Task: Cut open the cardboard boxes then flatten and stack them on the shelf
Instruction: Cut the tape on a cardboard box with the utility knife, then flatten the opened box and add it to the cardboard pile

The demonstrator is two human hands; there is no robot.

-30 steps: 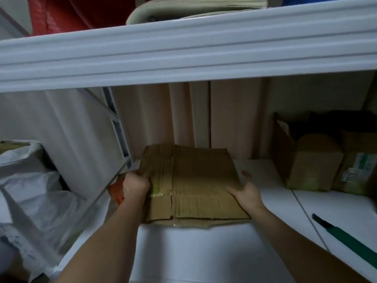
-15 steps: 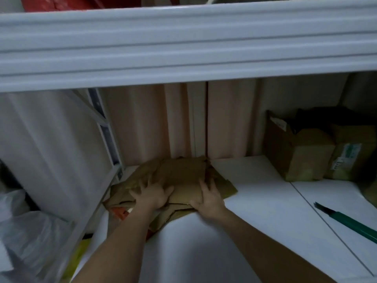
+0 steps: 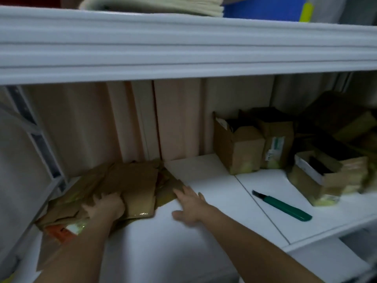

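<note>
A pile of flattened brown cardboard [image 3: 130, 184] lies on the left end of the white shelf [image 3: 204, 172], against the back wall. My left hand [image 3: 105, 207] rests flat on the pile, fingers spread. My right hand [image 3: 189, 203] is open at the pile's right edge, fingertips touching the cardboard, palm over the bare shelf. A green box cutter [image 3: 283, 206] lies on the shelf to the right, blade pointing back-left. Unflattened boxes stand further right: one open brown box [image 3: 240, 148], a labelled box [image 3: 275, 146] beside it, and a smaller open box [image 3: 318, 178].
The upper shelf's thick white edge [image 3: 183, 48] hangs low overhead, with folded cloth [image 3: 155, 6] and a blue item on it. A metal shelf upright [image 3: 40, 144] stands at the left. More cardboard [image 3: 346, 123] is heaped at the far right.
The flattened box was carried in with both hands and laid on the pile. My right hand has since slid right off the pile toward the bare shelf; my left stays pressing the cardboard.
</note>
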